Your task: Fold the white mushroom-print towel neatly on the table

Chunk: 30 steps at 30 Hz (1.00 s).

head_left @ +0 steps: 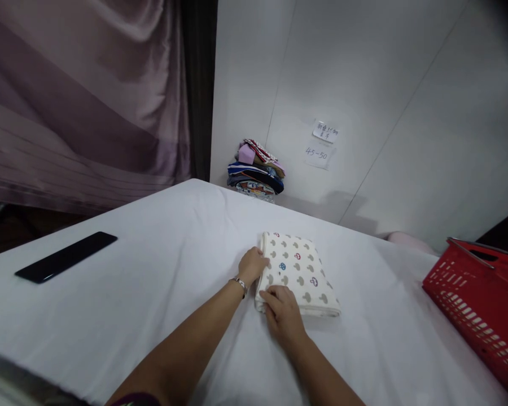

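Note:
A folded white cloth [298, 265] printed with grey, blue, red and purple mushrooms lies flat in several layers on the white-covered table. At its left edge, toward the far corner, my left hand [252, 265] is closed with the fingertips gripping the cloth; a bracelet circles that wrist. My right hand [281, 310] pinches the near left corner of the same cloth, its fingers curled over the edge. The undersides of both thumbs and the layers between the fingers are hidden.
A long black flat object [68, 256] lies at the table's left. Beyond the far edge rises a pile of folded clothes [256, 169] against the wall, near two handwritten paper notes [319, 156]. At the right stands a red plastic basket [474, 299]. A pinkish curtain [88, 90] hangs at left.

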{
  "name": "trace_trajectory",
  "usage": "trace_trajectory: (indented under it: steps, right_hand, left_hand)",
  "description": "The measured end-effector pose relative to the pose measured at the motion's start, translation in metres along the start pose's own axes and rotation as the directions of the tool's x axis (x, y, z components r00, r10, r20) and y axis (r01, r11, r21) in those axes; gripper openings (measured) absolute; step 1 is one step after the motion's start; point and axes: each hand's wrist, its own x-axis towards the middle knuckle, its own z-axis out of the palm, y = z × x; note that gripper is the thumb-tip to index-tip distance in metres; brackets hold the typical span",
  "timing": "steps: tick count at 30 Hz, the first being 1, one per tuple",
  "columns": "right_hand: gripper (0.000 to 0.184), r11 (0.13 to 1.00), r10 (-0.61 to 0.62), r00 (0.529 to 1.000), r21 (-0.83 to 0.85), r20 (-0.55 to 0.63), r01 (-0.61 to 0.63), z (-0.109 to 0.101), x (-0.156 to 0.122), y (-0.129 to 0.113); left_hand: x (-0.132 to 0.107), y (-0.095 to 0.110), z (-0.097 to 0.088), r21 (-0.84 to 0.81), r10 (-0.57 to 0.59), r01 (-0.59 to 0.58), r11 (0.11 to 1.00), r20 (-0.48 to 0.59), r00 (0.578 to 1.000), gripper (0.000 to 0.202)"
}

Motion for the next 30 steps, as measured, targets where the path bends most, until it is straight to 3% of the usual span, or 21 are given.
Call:
trace_trajectory:
  steps: [3, 13, 18, 22, 27, 30]
  right_hand:
    - [0.037, 1.000, -0.005, 1.000, 0.010, -0.008, 0.005, 0.000, 0.000, 0.000]
    - [0.037, 1.000, -0.025, 0.999, -0.011, -0.025, 0.024, 0.002, 0.000, 0.002]
    - [0.039, 1.000, -0.011, 1.000, 0.002, -0.010, 0.011, 0.003, -0.002, 0.004]
    - [0.038, 0.999, -0.005, 1.000, 0.038, 0.018, 0.004, 0.000, -0.002, 0.004]
    - [0.033, 0.995, 0.015, 1.000, 0.098, 0.026, -0.018, -0.003, -0.003, 0.000]
    - [0.029, 0.972, 0.085, 0.996, 0.219, 0.019, -0.087, -0.007, -0.001, 0.001]
  left_hand:
    - [0.002, 0.001, 0.001, 0.003, -0.011, 0.011, 1.000, 0.003, 1.000, 0.034]
    - [-0.002, 0.003, 0.003, 0.091, 0.059, -0.055, 0.994, -0.042, 0.997, 0.014]
    - [0.000, 0.002, 0.001, 0.080, 0.085, -0.084, 0.993, -0.006, 0.996, 0.016]
    - [-0.001, -0.002, -0.003, -0.019, 0.041, -0.041, 0.999, -0.001, 0.999, 0.017]
    - [-0.001, -0.006, -0.003, -0.011, 0.009, -0.009, 1.000, 0.032, 0.999, 0.014]
    - [-0.002, -0.007, 0.000, -0.012, 0.016, -0.015, 1.000, 0.026, 1.000, 0.017]
